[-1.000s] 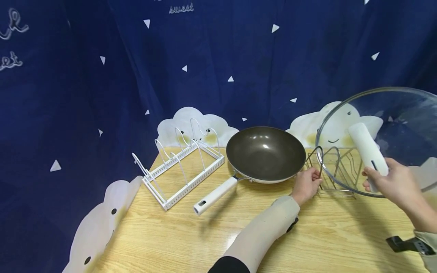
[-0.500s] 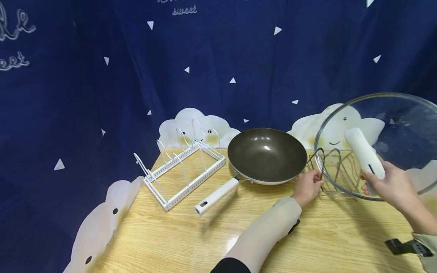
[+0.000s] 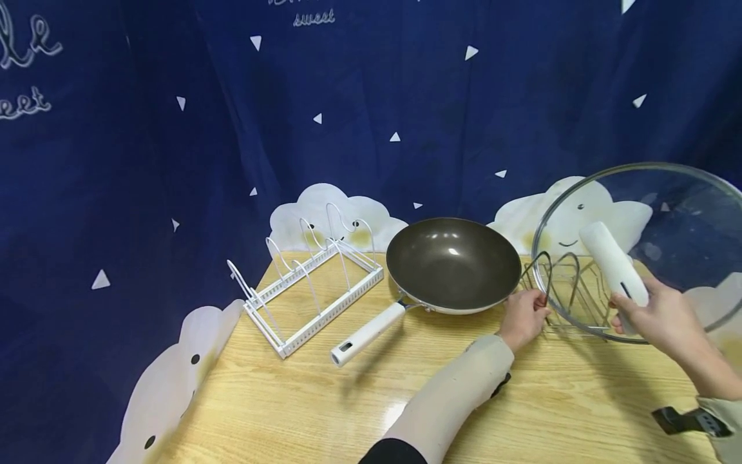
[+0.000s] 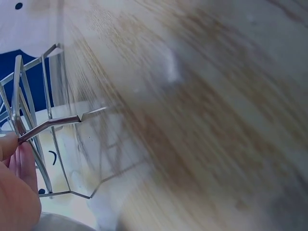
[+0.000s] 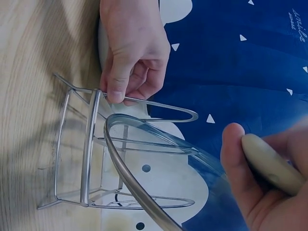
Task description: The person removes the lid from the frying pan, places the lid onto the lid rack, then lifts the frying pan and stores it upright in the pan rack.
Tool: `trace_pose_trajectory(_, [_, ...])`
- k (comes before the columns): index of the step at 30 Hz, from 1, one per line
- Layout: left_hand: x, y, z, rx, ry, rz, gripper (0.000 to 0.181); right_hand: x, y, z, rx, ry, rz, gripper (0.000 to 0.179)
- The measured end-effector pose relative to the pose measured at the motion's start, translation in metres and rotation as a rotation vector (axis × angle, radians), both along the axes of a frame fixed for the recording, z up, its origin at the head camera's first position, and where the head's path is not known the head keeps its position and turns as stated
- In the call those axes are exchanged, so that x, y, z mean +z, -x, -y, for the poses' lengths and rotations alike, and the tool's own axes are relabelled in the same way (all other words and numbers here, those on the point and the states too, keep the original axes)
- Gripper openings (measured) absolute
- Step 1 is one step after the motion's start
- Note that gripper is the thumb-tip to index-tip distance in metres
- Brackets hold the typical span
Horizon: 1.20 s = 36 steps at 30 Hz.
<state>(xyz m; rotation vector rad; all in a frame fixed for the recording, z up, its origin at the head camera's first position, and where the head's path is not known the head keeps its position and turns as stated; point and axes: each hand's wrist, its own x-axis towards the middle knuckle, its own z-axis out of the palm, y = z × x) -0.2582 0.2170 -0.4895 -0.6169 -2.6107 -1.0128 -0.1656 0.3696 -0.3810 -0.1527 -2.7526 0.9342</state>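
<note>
- Toward the right of the bench (image 3: 261, 406), I saw the glass lid (image 3: 666, 219) held on edge, its rim overlapping the wire loops of the metal rack (image 5: 90, 149).
- Its broad face was turned to my head camera; the lid handle (image 3: 611, 261) ran slantwise, one end up and to the left, the other down in the right hand (image 3: 663, 322).
- That hand's fingers were curled round the handle; the left hand (image 3: 523, 316) had its fingers pinched on the rack's near left wire.
- I couldn't tell whether the rim bore on the rack or just hung among its loops.
- Just left of the rack sat the pan (image 3: 452, 264), mouth up, a glint in its dark bowl, the pan handle (image 3: 371, 332) aimed down and left.
- Farther left stood the white rack (image 3: 333, 313), wire dividers upright, its long axis running from near left to far right.
- My right wrist feed gave the lid nearly edge-on and the left thumb against the wire; the left wrist feed showed the rack's bent wire feet close up; only the head view took in the white rack.
</note>
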Motion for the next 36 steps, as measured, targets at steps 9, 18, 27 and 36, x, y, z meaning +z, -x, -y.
trace_pose_trajectory(9, [0.001,-0.001,-0.001,-0.003,0.017,0.014,0.012,-0.001,-0.001,0.002,-0.006,-0.019,0.011,0.044])
trace_pose_trajectory(18, [0.001,-0.002,-0.001,-0.010,0.026,0.014,0.013,0.002,0.003,0.001,0.041,-0.036,-0.001,0.038])
trace_pose_trajectory(27, [0.000,-0.003,-0.005,-0.014,0.008,0.022,0.013,0.007,0.006,0.001,0.060,-0.068,0.012,0.036])
trace_pose_trajectory(36, [0.004,-0.008,-0.003,0.013,-0.019,0.050,0.014,0.009,0.008,0.006,0.060,-0.070,0.033,0.038])
